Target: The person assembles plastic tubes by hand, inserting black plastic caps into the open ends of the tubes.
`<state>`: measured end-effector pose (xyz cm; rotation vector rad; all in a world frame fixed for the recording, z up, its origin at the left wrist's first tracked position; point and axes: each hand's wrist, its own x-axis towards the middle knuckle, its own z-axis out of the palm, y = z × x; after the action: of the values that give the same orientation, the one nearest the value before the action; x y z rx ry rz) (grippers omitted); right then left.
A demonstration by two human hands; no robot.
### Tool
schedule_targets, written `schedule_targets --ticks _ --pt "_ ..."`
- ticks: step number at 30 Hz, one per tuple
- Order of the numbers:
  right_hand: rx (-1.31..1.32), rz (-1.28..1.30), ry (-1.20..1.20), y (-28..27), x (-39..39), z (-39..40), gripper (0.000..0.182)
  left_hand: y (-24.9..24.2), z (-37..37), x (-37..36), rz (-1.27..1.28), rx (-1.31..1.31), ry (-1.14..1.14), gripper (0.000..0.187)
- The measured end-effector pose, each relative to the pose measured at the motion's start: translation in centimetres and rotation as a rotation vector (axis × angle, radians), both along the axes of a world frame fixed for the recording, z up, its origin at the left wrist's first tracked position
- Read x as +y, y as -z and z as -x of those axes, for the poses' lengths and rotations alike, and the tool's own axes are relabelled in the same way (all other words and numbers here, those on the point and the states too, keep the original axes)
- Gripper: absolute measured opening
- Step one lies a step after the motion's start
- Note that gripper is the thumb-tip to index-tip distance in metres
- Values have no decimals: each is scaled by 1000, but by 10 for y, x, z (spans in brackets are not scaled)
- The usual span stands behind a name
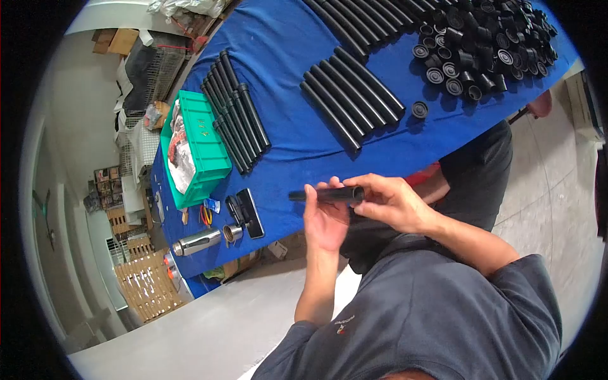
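The left hand (326, 223) and the right hand (394, 202) hold one short black tube (337, 195) between them, in front of the body at the near edge of the blue-covered surface (278, 88). The tube lies nearly level across the left hand, whose palm faces up toward the camera. The thumb is up against the tube, and one end sticks out past it. The right hand grips the other end, with fingers above and thumb below, and the hollow mouth shows between them.

Beyond the hands, a row of black tubes (352, 96) lies slantwise on the surface, with more tubes (354, 22) farther back. To their left is a stack of tubes with wider collars (253, 120), just beside a green crate (206, 152). A heap of black caps (481, 47) sits at the far right, with a single cap (420, 109) lying apart from it. A phone (253, 215), a metal cup (232, 234) and a steel flask (197, 242) are left of the left hand.
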<state>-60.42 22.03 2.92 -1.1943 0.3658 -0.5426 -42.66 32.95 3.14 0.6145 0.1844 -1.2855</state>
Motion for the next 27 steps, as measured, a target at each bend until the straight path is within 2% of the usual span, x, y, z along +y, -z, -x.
schedule_targets --ticks 2,4,7,8,10,13,16,21,24,26,27 --pt "-58 -117 20 -2 -3 -1 41 12 12 6 23 94 -31 44" --pt "-87 -125 22 -1 -2 -3 38 11 19 9 39 163 -22 47" --pt "-84 -119 26 -2 -2 -3 36 7 28 7 61 56 9 48" --pt "-77 -115 28 -3 -1 -4 36 11 26 9 79 108 18 48" --pt "-57 -18 61 0 0 -6 37 19 19 13 120 212 41 48" --pt "35 173 69 -12 -9 3 39 24 22 12 88 76 49 46" --pt "81 376 144 -23 -13 6 36 34 17 5 239 101 130 40" --pt "163 696 189 -3 -28 11 34 39 -6 -27 452 -199 209 35" --pt "435 989 372 2 -46 24 42 46 -31 -46 458 -287 156 31" --pt "563 1049 590 -3 -67 33 49 53 -42 -56 452 -274 80 29" --pt "679 1085 607 -8 -75 37 58 60 -46 -59 446 -264 61 26"
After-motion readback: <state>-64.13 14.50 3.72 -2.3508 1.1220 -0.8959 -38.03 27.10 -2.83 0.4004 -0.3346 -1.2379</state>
